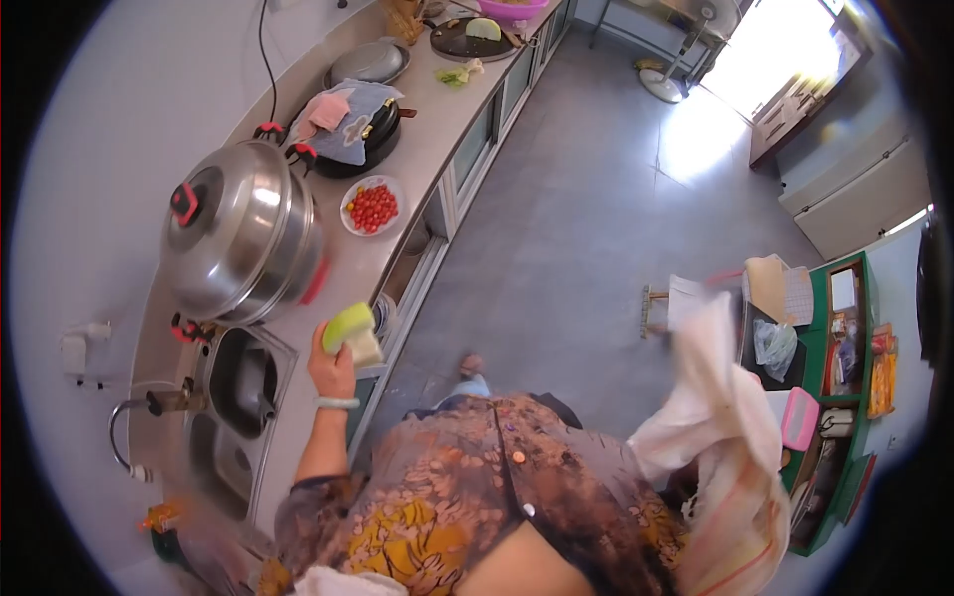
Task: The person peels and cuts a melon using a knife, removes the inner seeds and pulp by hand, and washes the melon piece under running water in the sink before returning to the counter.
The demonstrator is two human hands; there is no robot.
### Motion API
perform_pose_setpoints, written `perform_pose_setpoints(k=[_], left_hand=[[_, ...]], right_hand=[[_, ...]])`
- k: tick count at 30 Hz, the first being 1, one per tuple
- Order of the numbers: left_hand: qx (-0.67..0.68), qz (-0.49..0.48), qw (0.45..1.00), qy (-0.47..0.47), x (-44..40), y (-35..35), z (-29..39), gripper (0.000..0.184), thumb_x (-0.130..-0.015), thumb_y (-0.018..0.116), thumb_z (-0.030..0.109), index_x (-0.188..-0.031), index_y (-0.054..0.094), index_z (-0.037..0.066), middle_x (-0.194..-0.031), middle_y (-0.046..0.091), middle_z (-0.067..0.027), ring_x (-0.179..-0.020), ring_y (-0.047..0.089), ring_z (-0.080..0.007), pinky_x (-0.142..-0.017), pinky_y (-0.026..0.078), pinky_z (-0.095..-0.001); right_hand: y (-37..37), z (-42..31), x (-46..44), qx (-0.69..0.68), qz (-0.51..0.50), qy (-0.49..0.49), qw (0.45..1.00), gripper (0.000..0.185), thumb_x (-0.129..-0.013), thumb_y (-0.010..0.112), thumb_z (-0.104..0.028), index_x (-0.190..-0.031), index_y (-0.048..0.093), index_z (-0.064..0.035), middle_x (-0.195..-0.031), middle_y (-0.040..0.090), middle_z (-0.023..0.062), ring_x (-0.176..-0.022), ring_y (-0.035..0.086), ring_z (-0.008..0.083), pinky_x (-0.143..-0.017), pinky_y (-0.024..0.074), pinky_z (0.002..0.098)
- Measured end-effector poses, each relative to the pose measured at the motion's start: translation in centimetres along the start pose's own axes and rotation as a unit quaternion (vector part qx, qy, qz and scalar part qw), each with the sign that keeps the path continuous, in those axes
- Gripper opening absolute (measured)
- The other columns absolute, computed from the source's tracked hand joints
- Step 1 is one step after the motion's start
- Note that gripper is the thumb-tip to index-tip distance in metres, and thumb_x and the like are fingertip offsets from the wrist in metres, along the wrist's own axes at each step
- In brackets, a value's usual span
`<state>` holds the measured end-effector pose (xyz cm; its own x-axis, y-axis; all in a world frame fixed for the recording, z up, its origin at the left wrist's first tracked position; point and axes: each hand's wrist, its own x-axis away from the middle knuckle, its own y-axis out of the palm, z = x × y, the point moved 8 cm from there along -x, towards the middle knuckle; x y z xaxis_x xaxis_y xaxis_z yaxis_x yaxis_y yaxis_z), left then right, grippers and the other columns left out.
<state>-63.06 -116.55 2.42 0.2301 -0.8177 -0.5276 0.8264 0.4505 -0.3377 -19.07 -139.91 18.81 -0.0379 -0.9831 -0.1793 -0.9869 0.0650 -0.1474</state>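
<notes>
My left hand [333,371] is closed around a piece of green-rinded melon or gourd [352,333] with pale flesh, held over the counter edge beside the sink. A light bracelet circles that wrist. On the right, a pale cloth [720,427] with faint orange stripes hangs in the air, blurred at its top; my right hand is hidden behind or within it. Near my left hand stand a large steel steamer pot [234,233] with red-tipped handles and a plate of small red tomatoes [373,207].
The double sink [243,382] and faucet [169,400] lie left. Farther along the counter [437,114] are a cloth-covered pan [363,134], a steel lid [368,62] and a round board [462,42] with a cut piece. Green shelves [830,397] stand right; a fan [661,84] stands far off.
</notes>
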Motion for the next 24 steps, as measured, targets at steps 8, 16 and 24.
perform_pose_setpoints(k=[8,16,24], left_hand=[[0.168,-0.121,0.978,0.034,-4.6,10.5,3.5,0.030,-0.088,0.061,0.006,-0.118,0.061,0.000,-0.107,0.067,-0.0109,-0.100,0.063,-0.0207,-0.088,0.048,-0.0323],[0.401,-0.192,0.886,-0.130,-3.9,19.9,1.6,0.036,-0.087,0.061,0.007,-0.123,0.059,0.001,-0.114,0.065,-0.0096,-0.101,0.064,-0.0220,-0.086,0.053,-0.0352],[0.454,-0.074,0.782,-0.422,-18.3,27.9,4.8,0.045,-0.086,0.063,0.008,-0.129,0.050,0.004,-0.120,0.061,-0.0125,-0.103,0.065,-0.0287,-0.077,0.059,-0.0438]], right_hand=[[2.3,7.4,6.2,-0.029,0.079,0.083,0.993,0.028,-0.089,0.065,-0.010,-0.113,0.062,0.0040,-0.093,0.070,0.0126,-0.085,0.067,0.0157,-0.079,0.0524,0.0285],[-3.7,28.6,11.4,-0.033,0.271,0.195,0.942,0.026,-0.095,0.059,-0.013,-0.115,0.061,0.0046,-0.096,0.069,0.0141,-0.085,0.067,0.0178,-0.075,0.0548,0.0301],[-19.1,27.4,-21.6,0.254,0.025,0.238,0.937,0.030,-0.092,0.060,-0.016,-0.118,0.061,-0.0012,-0.105,0.070,0.0202,-0.096,0.069,0.0330,-0.083,0.0531,0.0391]])
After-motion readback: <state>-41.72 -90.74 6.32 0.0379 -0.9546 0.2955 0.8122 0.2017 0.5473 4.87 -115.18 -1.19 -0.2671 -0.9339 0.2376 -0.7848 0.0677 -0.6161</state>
